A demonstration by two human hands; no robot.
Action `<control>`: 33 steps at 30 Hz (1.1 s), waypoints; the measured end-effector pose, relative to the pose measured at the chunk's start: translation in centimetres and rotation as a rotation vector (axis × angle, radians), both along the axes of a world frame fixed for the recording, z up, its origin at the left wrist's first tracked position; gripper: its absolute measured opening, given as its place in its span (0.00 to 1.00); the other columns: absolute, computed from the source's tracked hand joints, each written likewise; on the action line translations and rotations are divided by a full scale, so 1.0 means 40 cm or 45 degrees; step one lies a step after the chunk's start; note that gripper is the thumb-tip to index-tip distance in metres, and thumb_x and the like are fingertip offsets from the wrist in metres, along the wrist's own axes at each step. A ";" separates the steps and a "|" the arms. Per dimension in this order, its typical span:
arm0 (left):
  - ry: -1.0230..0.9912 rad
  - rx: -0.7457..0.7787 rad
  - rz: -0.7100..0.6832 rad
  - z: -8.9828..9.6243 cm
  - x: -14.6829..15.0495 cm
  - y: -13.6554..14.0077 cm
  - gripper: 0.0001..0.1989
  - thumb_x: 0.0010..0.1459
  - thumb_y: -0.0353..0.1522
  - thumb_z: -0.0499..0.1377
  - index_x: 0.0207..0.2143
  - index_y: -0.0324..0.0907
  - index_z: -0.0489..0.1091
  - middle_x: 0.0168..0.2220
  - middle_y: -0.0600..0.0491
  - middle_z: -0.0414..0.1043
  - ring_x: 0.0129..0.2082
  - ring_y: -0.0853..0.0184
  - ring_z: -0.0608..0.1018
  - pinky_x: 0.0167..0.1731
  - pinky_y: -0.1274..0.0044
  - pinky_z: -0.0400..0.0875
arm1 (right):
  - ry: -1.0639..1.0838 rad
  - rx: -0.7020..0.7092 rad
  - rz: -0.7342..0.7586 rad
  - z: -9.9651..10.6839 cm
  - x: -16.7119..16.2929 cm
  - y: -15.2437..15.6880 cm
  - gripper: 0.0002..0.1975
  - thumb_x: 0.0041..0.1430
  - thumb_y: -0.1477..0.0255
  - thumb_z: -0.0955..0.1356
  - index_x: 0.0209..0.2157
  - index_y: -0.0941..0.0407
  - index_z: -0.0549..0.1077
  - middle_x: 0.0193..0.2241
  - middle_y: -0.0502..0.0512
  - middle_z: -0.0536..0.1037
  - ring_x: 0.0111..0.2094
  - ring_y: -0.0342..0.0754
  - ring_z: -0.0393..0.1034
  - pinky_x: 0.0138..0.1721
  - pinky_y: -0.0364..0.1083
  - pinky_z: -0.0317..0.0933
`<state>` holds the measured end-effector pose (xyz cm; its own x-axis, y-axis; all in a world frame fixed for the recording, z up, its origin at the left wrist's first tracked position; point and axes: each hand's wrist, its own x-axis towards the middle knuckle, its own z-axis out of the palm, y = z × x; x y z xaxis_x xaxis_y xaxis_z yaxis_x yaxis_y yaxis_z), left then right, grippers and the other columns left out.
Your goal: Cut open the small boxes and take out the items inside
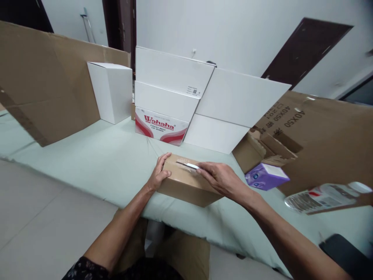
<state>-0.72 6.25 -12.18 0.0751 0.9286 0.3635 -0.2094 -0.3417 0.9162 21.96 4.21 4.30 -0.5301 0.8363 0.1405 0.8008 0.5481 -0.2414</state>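
Note:
A brown cardboard box (180, 190) lies near the front edge of the cloth-covered table, with clear tape (183, 160) along its top. My left hand (160, 171) grips the box's left end, thumb near the front top edge and fingers at the far side. Pinched in my right hand (221, 177) is what looks like a box cutter (192, 166) with a white body. Its thin dark blade points left and lies at the taped seam; whether it has gone into the tape cannot be made out.
Behind stand an open white Wahaba carton (161, 126) and a white box (116, 91). Large cardboard panels (58, 85) flank the table. To the right are small open cardboard boxes (247, 149), a purple box (266, 177), a clear plastic bottle (326, 196) and a dark object (346, 252).

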 end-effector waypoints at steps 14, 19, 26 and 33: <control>-0.091 -0.024 -0.015 -0.007 -0.002 0.005 0.40 0.48 0.37 0.61 0.65 0.44 0.63 0.63 0.44 0.64 0.62 0.44 0.68 0.64 0.56 0.60 | -0.881 0.016 -0.065 0.045 -0.157 0.000 0.19 0.74 0.69 0.58 0.48 0.59 0.78 0.44 0.66 0.83 0.41 0.56 0.80 0.34 0.47 0.62; -0.098 -0.021 0.007 -0.006 -0.003 0.005 0.39 0.46 0.37 0.62 0.63 0.44 0.65 0.62 0.45 0.66 0.61 0.45 0.69 0.61 0.58 0.63 | -0.984 0.012 -0.022 0.061 -0.156 -0.005 0.17 0.67 0.78 0.61 0.46 0.60 0.80 0.40 0.68 0.84 0.40 0.58 0.81 0.34 0.47 0.64; -0.115 -0.016 0.056 -0.004 -0.004 0.004 0.36 0.45 0.37 0.62 0.60 0.45 0.68 0.59 0.46 0.69 0.59 0.45 0.71 0.57 0.61 0.68 | -1.033 0.015 0.022 0.089 -0.095 0.012 0.17 0.66 0.78 0.62 0.43 0.59 0.82 0.35 0.67 0.84 0.40 0.58 0.81 0.35 0.47 0.63; -0.118 -0.052 0.064 0.005 -0.002 0.002 0.35 0.44 0.37 0.60 0.59 0.43 0.69 0.58 0.46 0.71 0.57 0.47 0.72 0.56 0.62 0.66 | -1.033 -0.013 0.044 0.118 -0.073 -0.002 0.15 0.64 0.79 0.64 0.43 0.59 0.82 0.33 0.66 0.84 0.36 0.53 0.80 0.34 0.45 0.60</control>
